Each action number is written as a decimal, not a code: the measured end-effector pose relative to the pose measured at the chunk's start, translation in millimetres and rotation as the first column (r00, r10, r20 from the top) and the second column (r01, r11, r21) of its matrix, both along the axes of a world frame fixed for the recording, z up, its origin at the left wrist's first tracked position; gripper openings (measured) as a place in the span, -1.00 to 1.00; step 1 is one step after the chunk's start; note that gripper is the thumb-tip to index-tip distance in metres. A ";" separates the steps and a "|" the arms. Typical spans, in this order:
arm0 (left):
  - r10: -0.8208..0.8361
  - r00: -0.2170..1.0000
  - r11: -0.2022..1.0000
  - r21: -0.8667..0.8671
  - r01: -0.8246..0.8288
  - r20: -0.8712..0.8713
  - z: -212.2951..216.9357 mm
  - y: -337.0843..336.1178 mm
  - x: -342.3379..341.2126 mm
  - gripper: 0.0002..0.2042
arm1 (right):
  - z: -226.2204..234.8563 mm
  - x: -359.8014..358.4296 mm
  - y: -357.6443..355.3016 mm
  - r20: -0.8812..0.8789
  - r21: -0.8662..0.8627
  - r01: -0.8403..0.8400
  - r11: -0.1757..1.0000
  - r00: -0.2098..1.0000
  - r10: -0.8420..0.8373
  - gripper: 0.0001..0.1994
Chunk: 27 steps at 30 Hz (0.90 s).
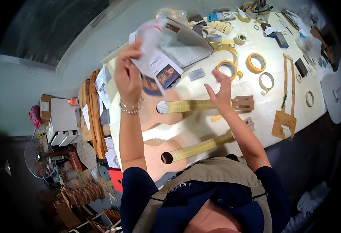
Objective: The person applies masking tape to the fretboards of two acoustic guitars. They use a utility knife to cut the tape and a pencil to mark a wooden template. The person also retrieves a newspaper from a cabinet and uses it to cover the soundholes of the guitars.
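Paper: left hand (127, 73) grips a printed leaflet (155, 64) aloft; right hand (222, 93), fingers spread and released, hovers over the upper ukulele's (170, 106) neck on the counter (264, 120).

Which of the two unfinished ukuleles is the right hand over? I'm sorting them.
The right hand hovers over the neck of the far ukulele, the one farther from the person's body. The near ukulele lies lower, closer to the vest.

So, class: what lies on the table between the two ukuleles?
The head view shows bare white table between the upper ukulele and the lower ukulele, apart from a small pale stick near the necks.
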<state>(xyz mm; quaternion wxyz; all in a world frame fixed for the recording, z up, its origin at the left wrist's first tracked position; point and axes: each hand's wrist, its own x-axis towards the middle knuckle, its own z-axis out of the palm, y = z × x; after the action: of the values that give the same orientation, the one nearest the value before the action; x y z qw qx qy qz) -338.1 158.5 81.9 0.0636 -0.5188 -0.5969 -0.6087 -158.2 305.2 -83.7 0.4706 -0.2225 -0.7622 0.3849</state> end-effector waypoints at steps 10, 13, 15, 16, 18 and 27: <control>0.047 0.947 0.995 -0.103 -0.015 0.318 -66.7 -103.2 179.9 -0.83 | 63.4 29.6 -34.4 0.227 0.486 -0.454 0.747 0.891 0.394 -0.70; 0.088 0.919 0.996 -0.019 -0.088 0.385 -73.7 -131.7 203.6 -0.87 | 60.8 49.9 -68.6 0.345 0.422 -0.629 0.653 0.777 0.527 -0.73; 0.140 0.925 0.990 -0.063 -0.126 0.353 -77.0 -145.9 210.1 -0.85 | 52.7 57.2 -81.9 0.355 0.479 -0.627 0.614 0.779 0.517 -0.71; 0.160 0.926 0.986 -0.093 -0.136 0.341 -76.1 -150.9 213.4 -0.84 | 38.9 55.8 -84.7 0.314 0.513 -0.579 0.633 0.814 0.490 -0.70; 0.140 0.930 0.983 -0.159 -0.090 0.341 -83.3 -168.5 218.5 -0.84 | 30.4 57.1 -96.1 0.196 0.484 -0.442 0.755 0.896 0.399 -0.72; 0.388 0.826 0.922 -0.153 -0.357 0.409 -121.6 -159.0 274.0 -0.52 | 4.9 122.0 -148.3 -0.575 -0.483 0.173 -0.858 0.677 0.460 -0.68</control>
<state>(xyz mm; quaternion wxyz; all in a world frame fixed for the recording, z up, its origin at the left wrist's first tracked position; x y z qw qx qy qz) -64.0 -0.5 -39.7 0.0291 -0.2468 -0.7065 -0.6627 -36.2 156.8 -78.8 -0.3790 -0.2580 0.0291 0.8882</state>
